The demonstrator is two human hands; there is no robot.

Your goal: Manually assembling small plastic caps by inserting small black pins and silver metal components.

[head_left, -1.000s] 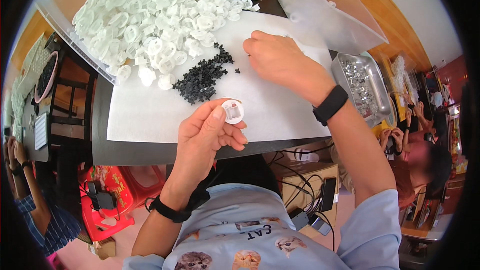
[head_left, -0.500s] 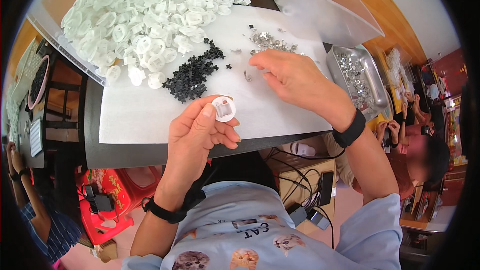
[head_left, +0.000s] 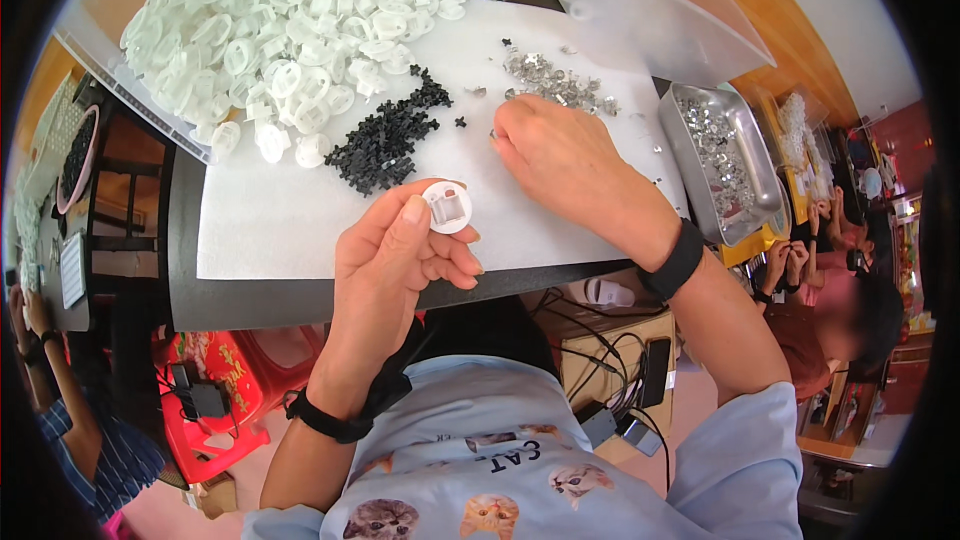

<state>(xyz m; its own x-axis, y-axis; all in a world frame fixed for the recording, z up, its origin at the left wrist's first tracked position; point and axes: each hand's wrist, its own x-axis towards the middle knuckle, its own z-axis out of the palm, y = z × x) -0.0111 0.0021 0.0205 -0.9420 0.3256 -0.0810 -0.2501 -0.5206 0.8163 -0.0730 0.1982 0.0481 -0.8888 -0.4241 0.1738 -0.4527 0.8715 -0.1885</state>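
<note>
Between the thumb and fingers of my left hand (head_left: 378,248) is a round white plastic part (head_left: 447,208), its face with a square recess turned up. My right hand (head_left: 565,155) is pinched closed over the white sheet (head_left: 290,245), with a small metal clip (head_left: 493,134) barely showing at the fingertips. Just beyond that hand lies a loose heap of small metal clips (head_left: 545,75). A pile of small black cross-shaped pieces (head_left: 380,152) spreads beyond my left hand. Farther left rises a big heap of white plastic parts (head_left: 290,50).
A steel tray (head_left: 770,185) of metal pieces stands at the right, near a clear plastic bin (head_left: 650,5). Below the table edge are a red stool (head_left: 235,380) and cables on a cardboard box (head_left: 625,360). Other people work at both sides.
My right hand has closed its fingertips on a small metal clip that lay on the white sheet. The left hand holds the white part almost in the same place.
</note>
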